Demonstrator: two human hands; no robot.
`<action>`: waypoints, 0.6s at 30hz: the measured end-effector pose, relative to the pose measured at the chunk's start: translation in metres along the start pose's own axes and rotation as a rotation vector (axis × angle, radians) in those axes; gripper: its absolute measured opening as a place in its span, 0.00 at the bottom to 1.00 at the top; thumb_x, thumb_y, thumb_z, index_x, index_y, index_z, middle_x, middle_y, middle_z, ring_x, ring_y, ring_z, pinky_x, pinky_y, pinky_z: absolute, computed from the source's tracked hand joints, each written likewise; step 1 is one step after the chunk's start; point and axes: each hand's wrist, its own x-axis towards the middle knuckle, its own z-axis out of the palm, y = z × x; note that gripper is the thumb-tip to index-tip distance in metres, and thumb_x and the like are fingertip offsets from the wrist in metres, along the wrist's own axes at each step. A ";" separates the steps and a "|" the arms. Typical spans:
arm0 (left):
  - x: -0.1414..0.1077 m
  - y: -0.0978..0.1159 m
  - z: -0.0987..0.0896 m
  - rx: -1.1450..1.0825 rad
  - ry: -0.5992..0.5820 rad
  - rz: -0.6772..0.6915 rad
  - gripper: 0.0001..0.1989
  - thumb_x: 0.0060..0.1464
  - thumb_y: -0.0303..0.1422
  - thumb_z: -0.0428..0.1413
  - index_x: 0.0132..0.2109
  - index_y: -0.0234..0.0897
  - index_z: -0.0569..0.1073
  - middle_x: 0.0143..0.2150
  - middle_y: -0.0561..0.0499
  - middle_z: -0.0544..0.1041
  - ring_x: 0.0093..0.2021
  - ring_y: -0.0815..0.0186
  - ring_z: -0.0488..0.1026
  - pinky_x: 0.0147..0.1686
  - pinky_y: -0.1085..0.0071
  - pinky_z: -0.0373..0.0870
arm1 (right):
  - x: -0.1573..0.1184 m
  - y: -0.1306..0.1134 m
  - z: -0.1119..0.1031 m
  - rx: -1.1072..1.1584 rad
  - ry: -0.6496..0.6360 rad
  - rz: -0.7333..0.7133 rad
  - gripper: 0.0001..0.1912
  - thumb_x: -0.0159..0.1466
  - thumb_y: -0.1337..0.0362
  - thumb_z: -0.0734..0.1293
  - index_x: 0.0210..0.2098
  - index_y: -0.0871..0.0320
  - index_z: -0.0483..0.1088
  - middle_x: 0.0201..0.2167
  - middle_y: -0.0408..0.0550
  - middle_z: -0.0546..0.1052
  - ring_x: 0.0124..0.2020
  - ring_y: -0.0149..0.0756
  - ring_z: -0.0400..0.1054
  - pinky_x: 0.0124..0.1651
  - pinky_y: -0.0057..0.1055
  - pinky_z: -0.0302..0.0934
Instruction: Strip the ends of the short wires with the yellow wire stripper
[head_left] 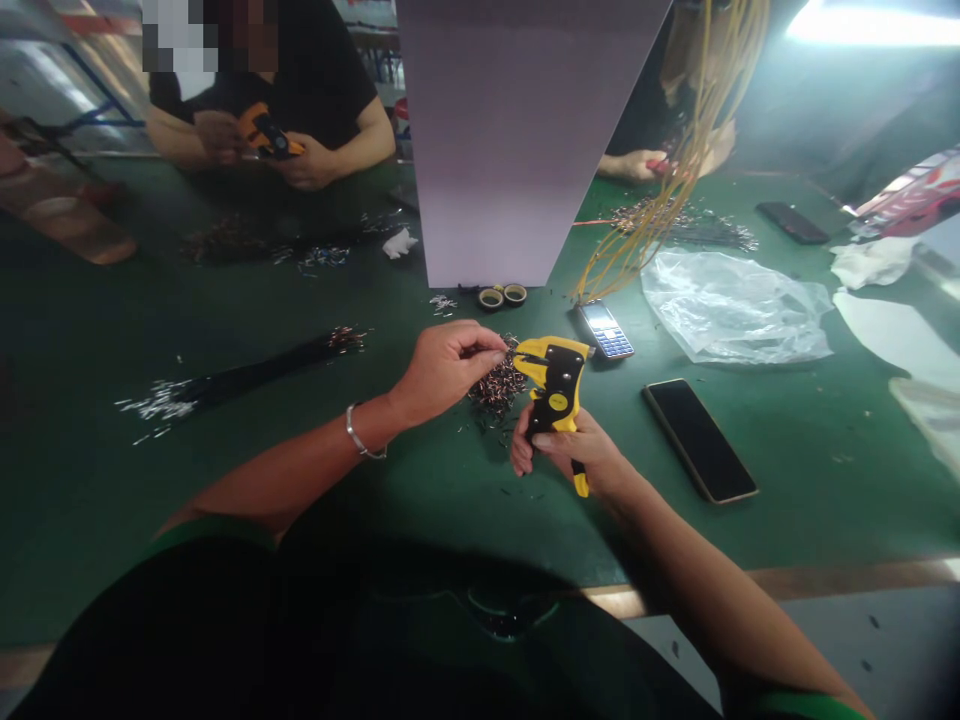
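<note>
Head view: the yellow wire stripper (555, 395) sits upright above the green mat (225, 560), long axis tilted slightly, jaws up and facing left, wrapped by the curled fingers of the right hand (581, 455). Pressed-together fingers of the left hand (446, 368) pinch a wire (487, 350) at the jaws, just above a heap of wire pieces (496, 392)

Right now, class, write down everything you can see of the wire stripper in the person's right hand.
The wire stripper is yellow, apparently plastic, with black side plates and a round yellow label. Its jaws point up and left, and its yellow handle end juts below the right hand, whose fingers wrap it. It is held tilted above the green mat, beside a heap of wires. The left hand is close to the jaws; whether it touches them is unclear.
</note>
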 end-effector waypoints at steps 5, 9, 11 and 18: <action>0.001 -0.002 0.000 -0.018 0.003 0.002 0.03 0.52 0.27 0.60 0.33 0.36 0.79 0.32 0.50 0.81 0.31 0.70 0.73 0.35 0.71 0.70 | -0.002 0.001 0.001 0.040 -0.003 -0.026 0.12 0.54 0.60 0.74 0.32 0.58 0.70 0.21 0.41 0.72 0.22 0.34 0.67 0.29 0.38 0.66; 0.001 -0.005 0.001 -0.034 0.006 0.013 0.03 0.52 0.26 0.60 0.32 0.36 0.79 0.32 0.51 0.81 0.31 0.70 0.73 0.34 0.72 0.70 | -0.002 0.005 -0.002 0.052 0.007 -0.035 0.12 0.55 0.60 0.75 0.32 0.58 0.70 0.20 0.41 0.72 0.20 0.33 0.66 0.27 0.36 0.65; 0.001 -0.006 0.001 -0.035 0.013 0.026 0.03 0.51 0.26 0.60 0.32 0.36 0.79 0.31 0.51 0.81 0.31 0.70 0.73 0.34 0.72 0.70 | -0.002 0.006 -0.003 0.046 0.001 -0.046 0.12 0.56 0.61 0.75 0.32 0.59 0.70 0.20 0.40 0.71 0.20 0.32 0.66 0.27 0.36 0.65; 0.002 -0.007 0.001 -0.011 0.007 0.018 0.04 0.51 0.25 0.59 0.32 0.36 0.79 0.31 0.51 0.80 0.30 0.70 0.73 0.33 0.71 0.70 | -0.003 0.010 0.000 0.007 0.034 -0.082 0.10 0.58 0.62 0.74 0.30 0.58 0.69 0.19 0.39 0.69 0.19 0.31 0.63 0.24 0.33 0.64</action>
